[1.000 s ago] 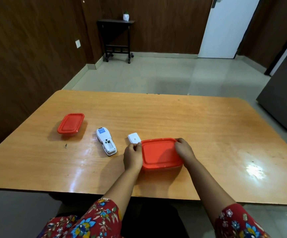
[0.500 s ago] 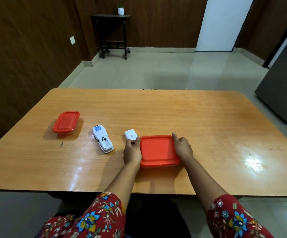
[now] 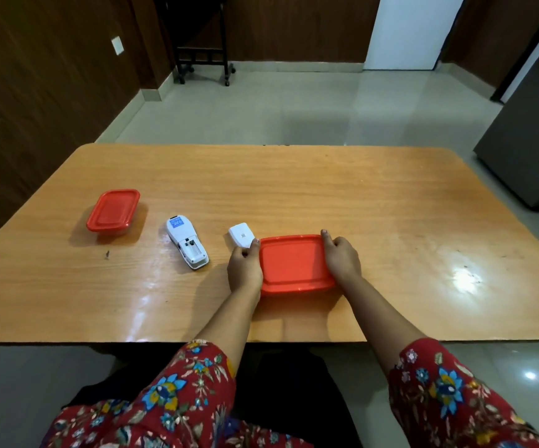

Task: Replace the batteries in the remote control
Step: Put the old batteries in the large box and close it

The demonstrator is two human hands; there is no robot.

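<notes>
- Since 0.5 s ago: nothing moved; my left hand (image 3: 245, 270) and right hand (image 3: 341, 260) still clasp the big red box (image 3: 295, 264) by the table (image 3: 391, 221) near edge, lid on, contents hidden.
- Remote control (image 3: 186, 243) lies back-up, compartment open, left of it; battery cover (image 3: 241, 235) touches left fingertips.
- Small red box (image 3: 113, 210) toward left edge, shut.

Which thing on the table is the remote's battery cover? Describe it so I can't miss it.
On the wooden table, look just left of the big red box held by both hands. The cover is the small flat white piece at that box's far-left corner, much shorter than the opened remote further left.
</notes>
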